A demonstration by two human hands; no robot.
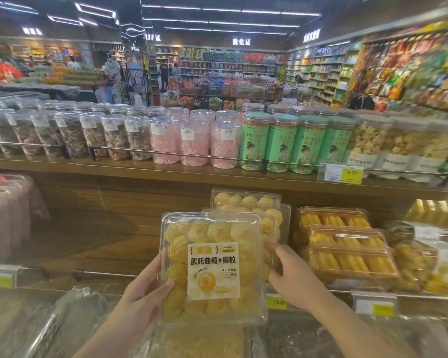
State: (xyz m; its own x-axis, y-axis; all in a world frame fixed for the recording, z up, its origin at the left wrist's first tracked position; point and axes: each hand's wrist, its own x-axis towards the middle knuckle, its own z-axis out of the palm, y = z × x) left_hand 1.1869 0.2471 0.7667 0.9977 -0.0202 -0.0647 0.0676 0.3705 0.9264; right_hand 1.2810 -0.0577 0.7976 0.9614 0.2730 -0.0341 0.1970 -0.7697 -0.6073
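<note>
Illumination is bright and even, supplied by white ceiling light strips (217, 10) far overhead. Shadows are faint. Glare streaks the clear lid of the cookie box (212, 270), whose label reads sharp. Motion blur smears the far right shelves (411, 68) and the near left packages (36, 326). Wide-angle distortion bows the frame edges.

hands (217, 282) gripping cookie box (212, 270) (clear plastic)
</note>
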